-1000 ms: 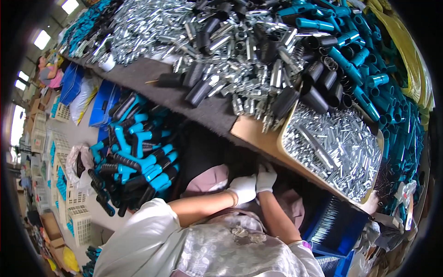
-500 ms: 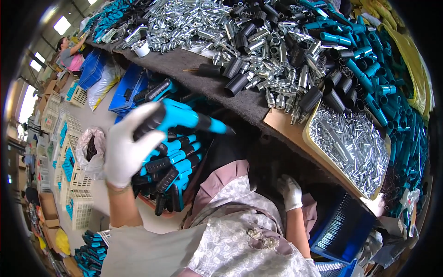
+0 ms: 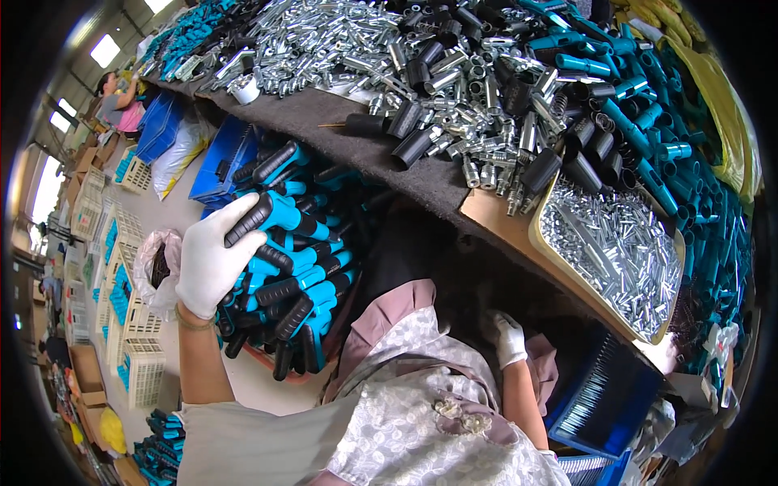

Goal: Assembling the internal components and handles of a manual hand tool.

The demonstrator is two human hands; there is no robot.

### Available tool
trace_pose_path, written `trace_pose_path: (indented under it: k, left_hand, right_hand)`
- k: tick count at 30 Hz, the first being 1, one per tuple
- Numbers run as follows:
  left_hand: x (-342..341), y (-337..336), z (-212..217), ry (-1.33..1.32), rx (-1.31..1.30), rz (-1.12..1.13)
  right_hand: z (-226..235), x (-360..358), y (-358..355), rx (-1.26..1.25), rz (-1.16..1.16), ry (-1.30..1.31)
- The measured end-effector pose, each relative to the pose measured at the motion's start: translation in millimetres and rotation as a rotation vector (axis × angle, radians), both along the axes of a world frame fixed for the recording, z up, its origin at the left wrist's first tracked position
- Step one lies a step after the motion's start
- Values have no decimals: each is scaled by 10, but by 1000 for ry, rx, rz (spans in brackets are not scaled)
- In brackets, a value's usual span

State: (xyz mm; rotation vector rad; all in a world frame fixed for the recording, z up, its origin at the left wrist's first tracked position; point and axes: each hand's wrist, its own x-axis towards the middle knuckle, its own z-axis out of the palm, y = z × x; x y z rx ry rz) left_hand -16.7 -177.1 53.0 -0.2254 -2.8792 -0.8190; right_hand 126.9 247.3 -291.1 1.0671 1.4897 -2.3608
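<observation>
Presently, item one: handle [image 3: 271, 217], blue with a black grip section, lying atop the heap of like handles [image 3: 296, 275] in a bin below the bench's front edge, toward its left end. Left hand [image 3: 209, 263], white-gloved, is closed over the handle's black end from above, fingers wrapped, the blue end sticking out to the right.

Item two: right hand [image 3: 509, 338], white-gloved, low by the lap under the bench edge, fingers curled loosely; whether it holds anything cannot be told.

Item three: bench [image 3: 340, 121], dark-topped. Carries a spread of bright metal fittings [image 3: 340, 40], black sleeves [image 3: 413, 146] near the front edge, teal tubes [image 3: 648, 154] along the right side, and a wooden tray [image 3: 502, 223] of small metal pins at the front right.

Item four: blue bin [image 3: 604, 397] of thin rods, under the bench's right end. White crates [image 3: 142, 356] on the floor at left. Another person [image 3: 117, 97] at the bench's far left end.

Handling note, as judgement: the heap is loose and interlocked, so a lift straight up, grip kept on the black section, seems least likely to drag neighbours over the rim. A firm wrap matters; the gloves may slip on smooth plastic.
</observation>
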Motion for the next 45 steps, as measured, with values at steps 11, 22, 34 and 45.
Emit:
trace_pose_path:
  k: [11,22,34,45]
  left_hand:
    - [-532,-417,-548,160,-529,-65]
    - [-695,1127,-174,102,-453,-693]
    - [-1396,1849,-238,387,-194,-663]
    - [-2265,1161,-449,366,-98,-301]
  right_hand:
    - [204,-75,-93,23,52,-47]
    - [1046,-270,-238,127,228,247]
    - [1606,-317,-1078,1214,717,883]
    - [1266,-91,-1296,1255,892,875]
